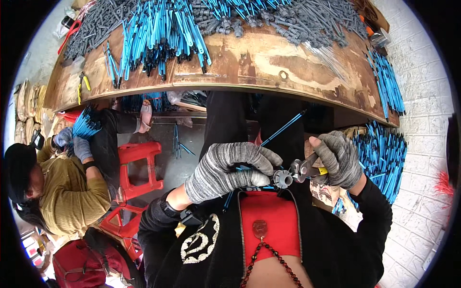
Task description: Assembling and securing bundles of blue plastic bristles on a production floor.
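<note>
Close to the chest, the gloved left hand (225, 170) is closed around a grey round fitting (282, 179) on a blue rod (283, 128). The gloved right hand (338, 160) grips pliers (303, 169) whose tips meet the fitting. Beyond, the wooden worktop (249, 62) carries heaps of blue rods (163, 29).

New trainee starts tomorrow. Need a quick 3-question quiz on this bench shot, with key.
1. True or false: the right hand holds pliers.
2. What do the pliers' jaws meet? A) grey round fitting B) red stool C) wooden bench
3. Fill in: the left hand grips blue ____ behind the fitting.

Key: 1 true; 2 A; 3 rods. The co-worker on the left also holds a bundle of blue rods.
</note>
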Tool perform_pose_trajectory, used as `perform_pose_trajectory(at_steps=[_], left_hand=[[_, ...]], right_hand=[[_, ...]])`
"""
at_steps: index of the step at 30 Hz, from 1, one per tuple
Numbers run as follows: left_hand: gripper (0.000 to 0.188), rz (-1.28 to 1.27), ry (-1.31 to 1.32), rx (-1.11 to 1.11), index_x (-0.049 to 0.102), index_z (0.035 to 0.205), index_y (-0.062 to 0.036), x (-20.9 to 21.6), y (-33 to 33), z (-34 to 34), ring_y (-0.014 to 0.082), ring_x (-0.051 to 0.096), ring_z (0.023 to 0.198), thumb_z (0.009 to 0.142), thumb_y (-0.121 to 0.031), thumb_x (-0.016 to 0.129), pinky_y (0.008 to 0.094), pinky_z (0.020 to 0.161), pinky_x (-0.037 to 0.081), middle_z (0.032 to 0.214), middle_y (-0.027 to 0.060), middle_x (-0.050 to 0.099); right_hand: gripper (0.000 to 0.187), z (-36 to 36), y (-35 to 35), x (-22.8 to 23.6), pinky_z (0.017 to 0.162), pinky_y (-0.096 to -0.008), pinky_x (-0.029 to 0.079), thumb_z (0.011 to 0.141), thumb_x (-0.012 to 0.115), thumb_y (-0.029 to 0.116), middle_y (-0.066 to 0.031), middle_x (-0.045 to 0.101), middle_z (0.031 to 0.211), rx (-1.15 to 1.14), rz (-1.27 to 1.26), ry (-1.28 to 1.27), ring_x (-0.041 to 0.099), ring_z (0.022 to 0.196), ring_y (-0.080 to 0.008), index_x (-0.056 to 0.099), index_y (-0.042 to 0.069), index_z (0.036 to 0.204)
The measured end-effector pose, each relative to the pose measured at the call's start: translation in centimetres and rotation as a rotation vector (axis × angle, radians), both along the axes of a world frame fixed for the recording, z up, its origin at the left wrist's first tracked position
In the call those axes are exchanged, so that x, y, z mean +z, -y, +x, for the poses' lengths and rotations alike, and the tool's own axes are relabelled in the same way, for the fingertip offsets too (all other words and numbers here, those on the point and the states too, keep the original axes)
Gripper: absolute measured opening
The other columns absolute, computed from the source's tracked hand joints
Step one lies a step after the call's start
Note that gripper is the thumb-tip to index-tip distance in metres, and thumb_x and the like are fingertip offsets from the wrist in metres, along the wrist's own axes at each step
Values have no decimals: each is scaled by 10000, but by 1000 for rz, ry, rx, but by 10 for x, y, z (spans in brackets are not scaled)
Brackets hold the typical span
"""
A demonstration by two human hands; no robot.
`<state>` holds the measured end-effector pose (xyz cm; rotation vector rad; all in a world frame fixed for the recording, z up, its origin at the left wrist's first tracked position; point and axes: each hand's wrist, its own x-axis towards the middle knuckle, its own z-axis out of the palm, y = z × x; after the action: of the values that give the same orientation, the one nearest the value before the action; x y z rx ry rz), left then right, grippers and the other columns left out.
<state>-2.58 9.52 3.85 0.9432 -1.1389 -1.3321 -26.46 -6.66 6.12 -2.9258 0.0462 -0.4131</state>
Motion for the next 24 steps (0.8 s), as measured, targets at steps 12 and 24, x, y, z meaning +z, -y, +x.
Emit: perform_pose_trajectory(at_steps=[12, 24], left_hand=[[154, -113, 255, 186, 621, 923, -1, 10, -6, -11, 253, 634, 921, 782, -46, 665, 342, 808, 510, 994, 182, 639], [138, -87, 156, 100, 589, 894, -19, 4, 5, -6, 194, 586, 945, 826, -131, 633, 321, 825, 467, 975, 122, 607]], right_hand=[[819, 7, -2, 4, 612, -388, 448, 597, 724, 321, -125, 561, 880, -11, -3, 43, 559, 721, -295, 418, 6, 1288], [790, 12, 1, 5, 602, -368, 444, 522, 752, 265, -107, 520, 879, -25, -23, 24, 523, 705, -259, 499, 10, 1225]])
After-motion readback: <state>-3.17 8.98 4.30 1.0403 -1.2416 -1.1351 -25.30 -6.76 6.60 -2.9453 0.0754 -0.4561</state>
